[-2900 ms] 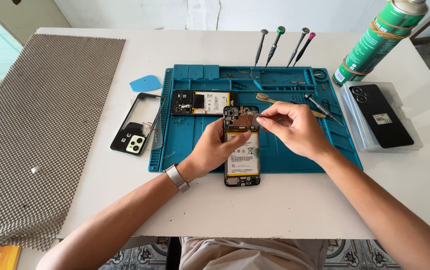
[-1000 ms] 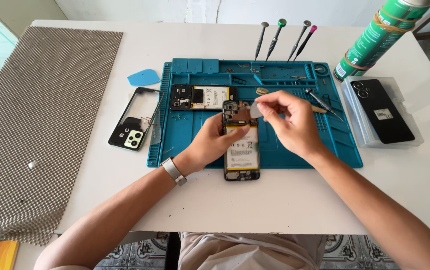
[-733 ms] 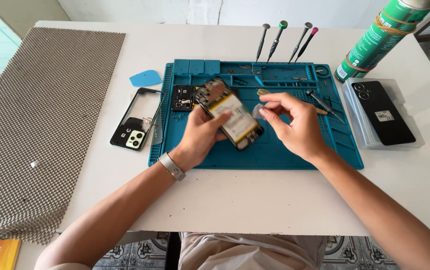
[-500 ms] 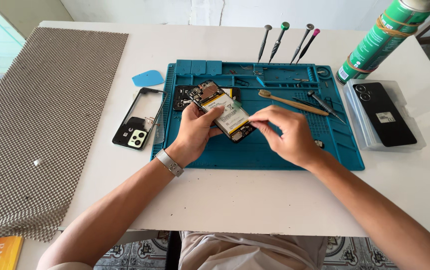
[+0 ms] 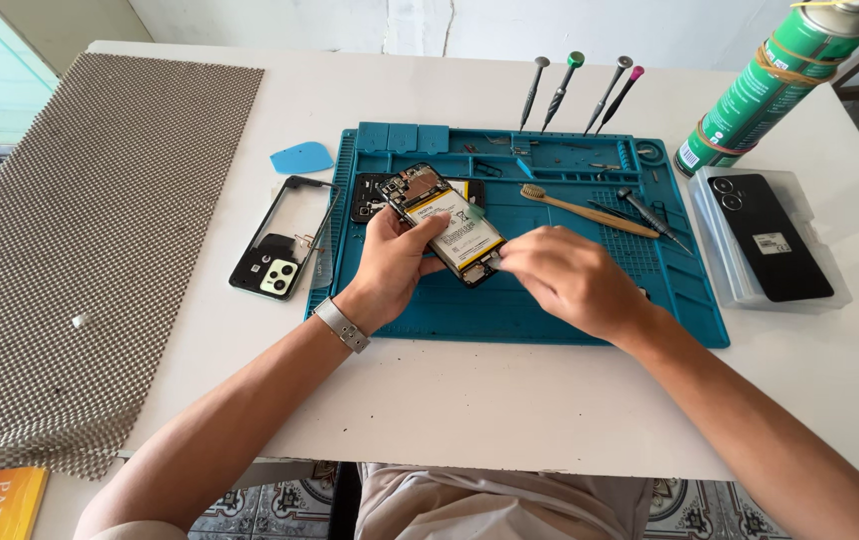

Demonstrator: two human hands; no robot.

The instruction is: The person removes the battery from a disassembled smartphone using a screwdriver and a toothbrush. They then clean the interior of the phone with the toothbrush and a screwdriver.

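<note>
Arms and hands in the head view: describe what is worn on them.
Both forearms are bare, with no sleeves in view. The left hand has a silver metal-link watch band at its wrist. The right hand wears nothing visible: no glove, ring or band.

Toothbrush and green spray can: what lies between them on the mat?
In the head view, a dark-handled screwdriver lies just right of the toothbrush; past it come the mat's edge and bare white table before the spray can.
</note>
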